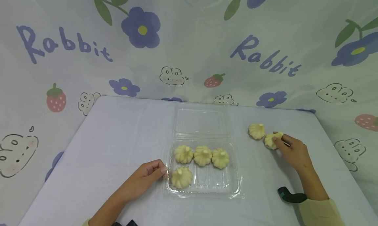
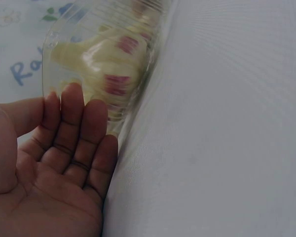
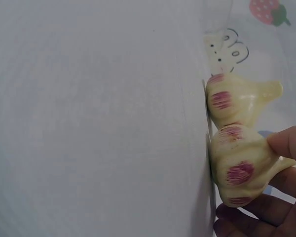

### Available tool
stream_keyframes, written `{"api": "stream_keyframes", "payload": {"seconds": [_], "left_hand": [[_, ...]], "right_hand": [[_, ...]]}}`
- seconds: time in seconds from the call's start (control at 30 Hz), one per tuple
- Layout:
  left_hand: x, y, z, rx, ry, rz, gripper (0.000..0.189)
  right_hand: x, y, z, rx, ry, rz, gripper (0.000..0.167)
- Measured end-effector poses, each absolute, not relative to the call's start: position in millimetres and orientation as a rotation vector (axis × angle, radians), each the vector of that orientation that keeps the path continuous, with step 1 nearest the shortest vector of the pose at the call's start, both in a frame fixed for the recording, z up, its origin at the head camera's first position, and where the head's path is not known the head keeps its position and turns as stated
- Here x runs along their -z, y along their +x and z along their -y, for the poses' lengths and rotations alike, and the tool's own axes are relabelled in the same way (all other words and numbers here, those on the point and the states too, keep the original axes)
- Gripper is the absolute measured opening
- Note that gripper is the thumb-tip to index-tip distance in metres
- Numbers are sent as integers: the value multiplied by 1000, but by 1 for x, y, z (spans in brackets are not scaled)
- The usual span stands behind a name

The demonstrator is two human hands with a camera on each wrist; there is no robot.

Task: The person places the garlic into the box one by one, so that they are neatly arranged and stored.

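Your right hand (image 1: 295,154): thumb and fingers pinching one pale-yellow, ribbed model garlic bulb (image 1: 270,142) with purple-streaked sides. Just beyond it, to the left: a matching loose bulb (image 1: 256,131) on the white-covered surface (image 1: 124,131).

Your left hand (image 1: 144,180): thumb and fingertips narrowed on the left rim of a clear plastic, rectangular hinged container (image 1: 211,180), which sits between your hands. Contents: four like bulbs, three in a far row (image 1: 202,155), one (image 1: 181,178) nearest your left fingertips. Clear lid (image 1: 202,121): folded open, beyond both hands.
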State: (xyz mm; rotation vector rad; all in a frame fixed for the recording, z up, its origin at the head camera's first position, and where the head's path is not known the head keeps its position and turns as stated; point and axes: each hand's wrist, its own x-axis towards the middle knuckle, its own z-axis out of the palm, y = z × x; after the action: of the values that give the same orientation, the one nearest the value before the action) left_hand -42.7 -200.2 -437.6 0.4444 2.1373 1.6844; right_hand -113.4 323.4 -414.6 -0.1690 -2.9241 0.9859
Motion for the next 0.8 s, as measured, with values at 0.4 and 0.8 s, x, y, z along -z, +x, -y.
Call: {"api": "stream_keyframes", "payload": {"seconds": [0.4, 0.8], "left_hand": [[440, -44, 201, -1693, 450, -2135, 23], [440, -42, 200, -1669, 423, -2155, 24]], "right_hand": [[417, -112, -321, -925, -153, 2907, 50], [416, -111, -321, -916, -130, 2879, 49]]}}
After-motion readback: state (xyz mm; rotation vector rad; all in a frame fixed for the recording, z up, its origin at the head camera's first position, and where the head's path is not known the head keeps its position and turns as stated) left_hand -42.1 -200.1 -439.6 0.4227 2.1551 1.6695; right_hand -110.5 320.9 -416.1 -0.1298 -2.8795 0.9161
